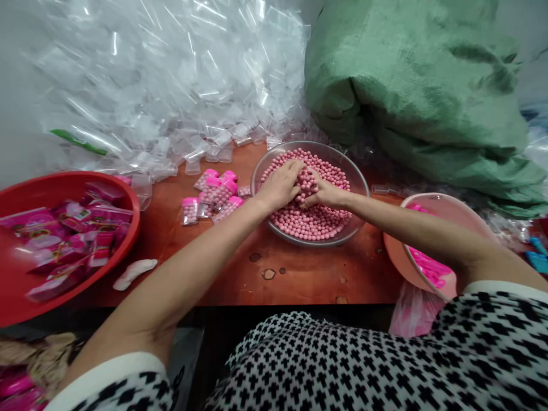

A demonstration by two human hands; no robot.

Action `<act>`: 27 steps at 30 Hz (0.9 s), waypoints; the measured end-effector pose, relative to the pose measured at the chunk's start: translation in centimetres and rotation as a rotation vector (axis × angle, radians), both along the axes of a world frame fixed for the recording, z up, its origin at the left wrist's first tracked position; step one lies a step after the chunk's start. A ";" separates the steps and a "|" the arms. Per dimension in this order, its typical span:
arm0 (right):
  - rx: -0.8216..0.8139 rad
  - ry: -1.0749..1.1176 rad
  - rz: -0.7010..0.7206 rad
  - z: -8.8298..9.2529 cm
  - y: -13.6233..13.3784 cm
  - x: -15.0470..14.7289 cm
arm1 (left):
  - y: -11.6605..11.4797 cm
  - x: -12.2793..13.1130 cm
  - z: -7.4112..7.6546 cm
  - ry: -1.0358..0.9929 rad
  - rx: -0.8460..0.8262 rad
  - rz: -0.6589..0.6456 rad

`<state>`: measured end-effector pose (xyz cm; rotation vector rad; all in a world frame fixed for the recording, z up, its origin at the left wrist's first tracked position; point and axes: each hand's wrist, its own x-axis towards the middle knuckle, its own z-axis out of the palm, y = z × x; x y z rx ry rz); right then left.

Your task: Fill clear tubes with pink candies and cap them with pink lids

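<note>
Left hand [280,185] and right hand [327,193] meet over the grey bowl [314,243] near the middle of the table [240,279], fingers curved around a raised heap of pink beads [308,228]; both are cupping beads, with more spread around them in the bowl.

At far left, a red basin [17,265] holds shiny pink packets [100,248]. Just beside its lower right side lies a small, crumpled white piece [135,273]. Behind the basin, clear containers [205,74] pile high against the wall and spill onto the back of the table, with a green strip [79,141] among them at the left.

Between basin and bowl sits a cluster of small jars [220,194], clear with bright pink lids and pink beads inside, some upright and others tipped over. Left forearm passes just to their right.

Behind the bowl and to its right, a big green sack [406,85] bulges. Below it, partly under the right forearm, a pale pink tub [466,214] leans and holds bright pink pieces [432,271], too blurred to make out.
</note>
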<state>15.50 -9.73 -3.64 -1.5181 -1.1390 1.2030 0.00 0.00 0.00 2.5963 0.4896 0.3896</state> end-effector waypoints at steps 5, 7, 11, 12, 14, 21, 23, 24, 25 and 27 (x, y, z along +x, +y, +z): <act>0.015 0.090 -0.094 0.2 -0.6 -0.1 | -1.5 0.2 0.4 -0.017 0.035 0.138; 0.034 0.073 -0.110 0.2 -0.6 -0.1 | -1.7 0.2 0.5 -0.008 -0.014 0.180; 0.076 0.089 -0.088 -0.1 -0.4 -0.2 | -1.9 0.5 0.2 -0.108 -0.143 0.231; 0.083 0.090 -0.077 -0.2 -0.2 -0.2 | -1.9 0.6 0.0 -0.137 -0.168 0.231; 0.091 0.057 -0.059 -0.3 -0.1 -0.3 | -1.9 0.9 -0.3 -0.171 -0.221 0.229; 0.123 -0.300 0.007 0.3 0.2 0.2 | -1.6 0.4 -0.6 -0.266 -0.220 0.245; 0.106 -0.385 0.047 0.8 -0.3 1.0 | -1.2 -0.1 -0.7 -0.310 -0.273 0.244; 0.106 -0.434 0.067 1.2 -0.6 1.5 | -1.0 -0.3 -0.8 -0.335 -0.332 0.239; 0.119 -0.487 0.080 1.8 -1.0 2.0 | -0.8 -0.5 -0.9 -0.360 -0.408 0.228; 0.189 -0.586 0.088 3.3 -1.9 2.8 | -0.6 -0.8 -1.1 -0.396 -0.589 0.192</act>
